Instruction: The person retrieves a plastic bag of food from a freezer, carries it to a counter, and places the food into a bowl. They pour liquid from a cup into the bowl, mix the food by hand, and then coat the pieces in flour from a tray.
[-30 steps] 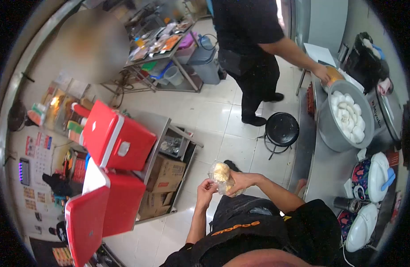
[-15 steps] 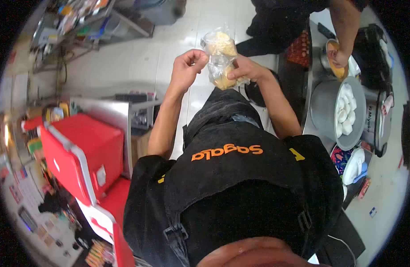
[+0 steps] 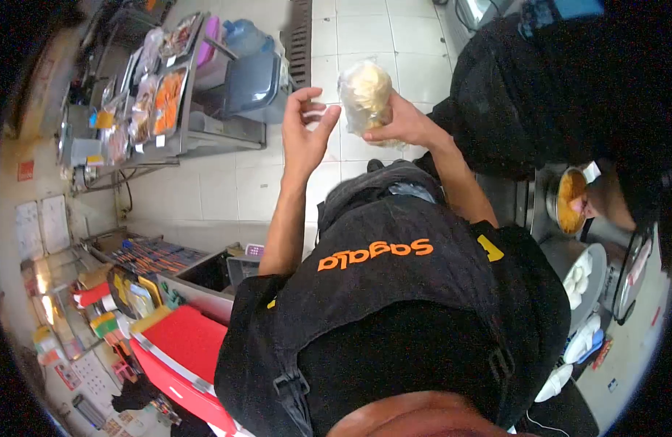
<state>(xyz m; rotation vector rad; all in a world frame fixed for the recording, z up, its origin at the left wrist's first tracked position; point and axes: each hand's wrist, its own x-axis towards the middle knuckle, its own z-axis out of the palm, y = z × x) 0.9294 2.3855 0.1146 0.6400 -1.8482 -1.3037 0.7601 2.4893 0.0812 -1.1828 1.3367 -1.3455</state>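
My right hand (image 3: 405, 124) holds a clear plastic bag (image 3: 365, 91) with pale yellow food inside, its thumb across the lower part. To the left of the bag is my left hand (image 3: 307, 135), fingers apart and curved, with nothing in it. A gap shows between this hand and the bag. The lower end of the bag is partly hidden by my right fingers.
A co-worker in dark clothes (image 3: 525, 102) stands at the right, a hand at a bowl of orange food (image 3: 571, 198). Nearby is a grey pot (image 3: 597, 269) with white pieces. Trays (image 3: 168, 98) fill a rack at the left, beside a grey bin (image 3: 256, 80). A red cooler (image 3: 183, 342) is lower left.
My left hand has let go of the bag and opened. The view has shifted forward along the floor, bringing the trays and bin into sight. The co-worker now fills more of the right side.
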